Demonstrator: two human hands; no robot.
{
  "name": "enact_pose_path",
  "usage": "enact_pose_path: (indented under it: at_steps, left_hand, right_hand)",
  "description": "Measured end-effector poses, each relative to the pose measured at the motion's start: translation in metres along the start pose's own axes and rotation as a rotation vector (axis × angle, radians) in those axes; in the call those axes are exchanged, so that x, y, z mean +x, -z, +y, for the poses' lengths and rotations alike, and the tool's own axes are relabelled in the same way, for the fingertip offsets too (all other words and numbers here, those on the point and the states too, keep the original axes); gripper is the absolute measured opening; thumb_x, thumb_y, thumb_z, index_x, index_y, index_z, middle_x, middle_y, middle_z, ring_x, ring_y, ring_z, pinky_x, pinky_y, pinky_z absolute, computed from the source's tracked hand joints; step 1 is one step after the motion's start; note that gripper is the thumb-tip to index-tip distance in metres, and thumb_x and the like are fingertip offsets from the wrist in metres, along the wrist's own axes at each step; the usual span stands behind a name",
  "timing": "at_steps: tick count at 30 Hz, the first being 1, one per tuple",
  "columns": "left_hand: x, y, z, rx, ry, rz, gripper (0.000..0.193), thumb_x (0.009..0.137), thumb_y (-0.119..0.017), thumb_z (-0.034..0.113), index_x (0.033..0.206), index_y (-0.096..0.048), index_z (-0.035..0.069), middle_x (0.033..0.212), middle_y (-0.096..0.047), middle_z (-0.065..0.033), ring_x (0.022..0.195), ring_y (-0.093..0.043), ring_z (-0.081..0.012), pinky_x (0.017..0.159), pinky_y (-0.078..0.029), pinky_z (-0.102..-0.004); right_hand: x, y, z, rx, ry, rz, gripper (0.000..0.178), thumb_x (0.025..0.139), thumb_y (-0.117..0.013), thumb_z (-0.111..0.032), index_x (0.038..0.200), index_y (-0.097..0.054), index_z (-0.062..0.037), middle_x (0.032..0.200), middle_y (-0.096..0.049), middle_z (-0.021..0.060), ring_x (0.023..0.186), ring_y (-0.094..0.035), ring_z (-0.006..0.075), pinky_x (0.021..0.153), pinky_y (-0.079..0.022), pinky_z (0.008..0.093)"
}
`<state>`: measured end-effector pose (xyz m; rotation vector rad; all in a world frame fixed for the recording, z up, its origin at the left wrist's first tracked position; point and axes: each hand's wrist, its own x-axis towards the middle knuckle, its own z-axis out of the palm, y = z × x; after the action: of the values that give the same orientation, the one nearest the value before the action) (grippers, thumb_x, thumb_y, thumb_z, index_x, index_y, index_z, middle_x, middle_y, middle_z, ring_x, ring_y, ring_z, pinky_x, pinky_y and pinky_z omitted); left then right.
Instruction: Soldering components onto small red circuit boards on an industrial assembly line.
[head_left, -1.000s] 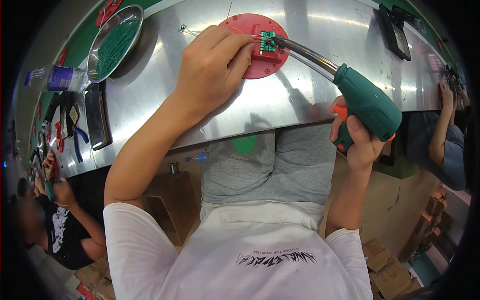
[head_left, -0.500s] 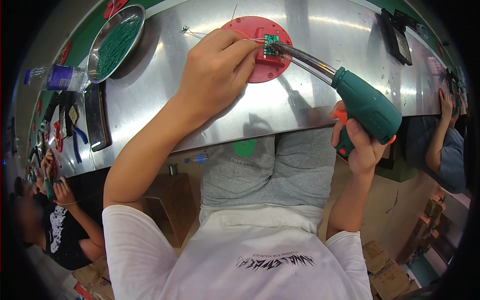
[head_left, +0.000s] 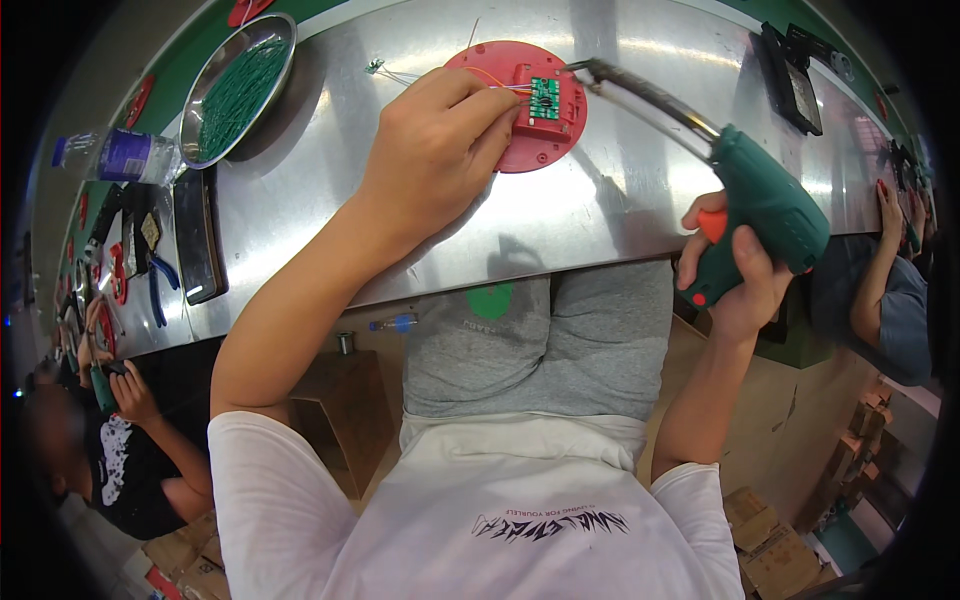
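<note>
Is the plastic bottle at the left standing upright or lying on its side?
Lying on its side: the plastic bottle rests lengthwise on the metal table, cap end toward the left.

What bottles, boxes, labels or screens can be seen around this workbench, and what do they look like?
Plastic bottle: lying at the bench's far left, clear, with a blue-purple label band.
Dark flat device: left part of the bench, a black rectangle, screen unlit.
Black flat device: far right of the bench, rectangular, dark.
Cardboard boxes: on the floor at lower right, brown.
Green round sticker: under the bench's front edge.
</note>
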<state>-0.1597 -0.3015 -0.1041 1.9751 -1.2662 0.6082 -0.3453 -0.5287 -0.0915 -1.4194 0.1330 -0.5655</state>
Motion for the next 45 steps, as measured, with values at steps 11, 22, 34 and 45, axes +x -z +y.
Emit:
enact_pose_path:
  at_steps: [11,22,34,45]
  left_hand:
    - [0.001,-0.002,0.005,-0.061,0.033,-0.005,0.012,0.079,-0.071,0.002,0.091,-0.070,0.001,0.085,-0.066,-0.0121,0.077,-0.066,-0.0294,0.070,-0.054,-0.0378]
    - [0.006,0.002,0.001,-0.039,0.045,-0.008,0.010,0.081,-0.066,0.005,0.090,-0.067,0.003,0.081,-0.060,-0.0129,0.075,-0.062,-0.0314,0.064,-0.051,-0.0420]
    - [-0.004,-0.001,0.006,0.029,-0.004,0.065,0.014,0.069,-0.071,0.013,0.079,-0.063,0.007,0.084,-0.056,-0.0105,0.082,-0.057,-0.0296,0.073,-0.045,-0.0415]
    - [0.033,0.008,-0.006,-0.052,-0.195,-0.412,0.049,0.063,-0.077,0.042,0.103,-0.069,0.014,0.105,-0.067,-0.0088,0.105,-0.055,-0.0307,0.094,-0.036,-0.0489]
  right_hand:
    - [0.022,-0.001,0.005,0.052,-0.002,0.034,0.039,0.100,-0.047,-0.025,0.109,-0.056,0.0115,0.090,-0.061,0.0221,0.044,-0.054,0.0167,0.038,-0.044,0.0281]
    - [0.026,0.010,0.016,0.326,-0.176,0.148,0.043,0.104,-0.039,-0.036,0.109,-0.051,0.0051,0.096,-0.058,0.0164,0.046,-0.048,0.0137,0.040,-0.040,0.0273]
    - [0.026,0.009,0.012,0.221,-0.195,0.323,0.039,0.105,-0.042,-0.039,0.108,-0.055,-0.0023,0.070,-0.051,0.0022,0.046,-0.041,0.0082,0.044,-0.034,0.0206]
    - [0.033,-0.001,0.010,0.286,-0.287,0.564,0.043,0.101,-0.048,-0.046,0.097,-0.061,-0.0055,0.054,-0.042,-0.0007,0.046,-0.040,0.0106,0.045,-0.031,0.0238]
